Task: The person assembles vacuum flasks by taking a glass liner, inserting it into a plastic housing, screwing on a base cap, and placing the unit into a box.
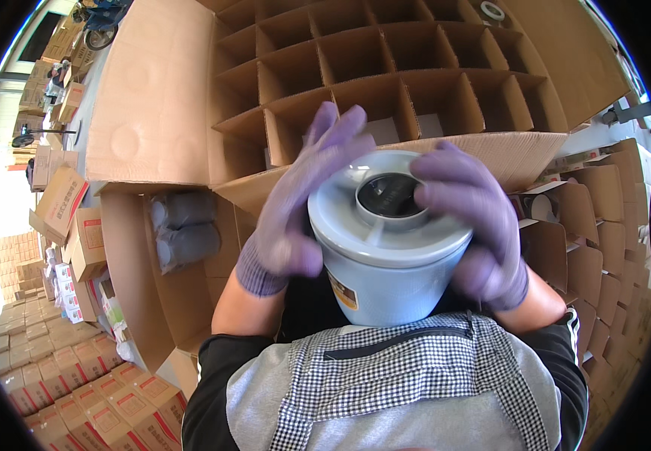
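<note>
In front of my chest, against the checked apron (408,361), is a light blue pot (389,289) with a wide lid (340,199) seated on it. The lid has a round dark centre (388,195), and a small label (344,289) shows on the pot's side. My left hand (292,203), in a purple knit glove, is beside the pot's left side with fingers stretched upward. My right hand (479,218), gloved alike and blurred by motion, has its fingers spread over the lid's right edge. Whether either hand presses on the pot is unclear.
Ahead stands a large carton with cardboard dividers (355,56) and raised flaps (149,98). A white ring-shaped roll (492,10) lies at its far right. Left is an open box (134,263) holding wrapped grey items (186,229). Stacked cartons (107,413) and more open boxes (596,240) flank me.
</note>
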### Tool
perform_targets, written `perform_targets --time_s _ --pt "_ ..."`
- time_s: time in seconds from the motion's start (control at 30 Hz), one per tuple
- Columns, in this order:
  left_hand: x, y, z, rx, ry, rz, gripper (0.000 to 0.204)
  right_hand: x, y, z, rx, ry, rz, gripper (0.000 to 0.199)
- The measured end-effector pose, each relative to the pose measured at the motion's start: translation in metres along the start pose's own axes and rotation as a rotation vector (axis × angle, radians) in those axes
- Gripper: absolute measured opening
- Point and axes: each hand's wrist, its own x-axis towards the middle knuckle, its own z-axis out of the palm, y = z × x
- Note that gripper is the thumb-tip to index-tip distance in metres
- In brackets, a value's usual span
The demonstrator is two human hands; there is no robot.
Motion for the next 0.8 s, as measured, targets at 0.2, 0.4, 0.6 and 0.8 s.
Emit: perform_targets --time_s 0.2,0.4,0.6,0.8 --pt "0.044 0.093 0.040 0.826 -0.082 0.461 0.086 0.041 0.069 0.032 0.778 0.172 0.621 0.050" --pt "0.095 0.046 -0.073 0.387 0.247 -0.160 0.055 0.097 0.124 0.019 1.115 0.268 0.577 0.050" --pt "0.077 -0.009 -0.029 -0.284 0.547 -0.067 0.046 0.085 0.122 0.023 -0.592 0.150 -0.117 0.083" --pt "0.070 -0.023 -0.019 -0.157 0.559 -0.006 0.047 0.072 0.100 0.021 -0.263 0.158 0.156 0.053"
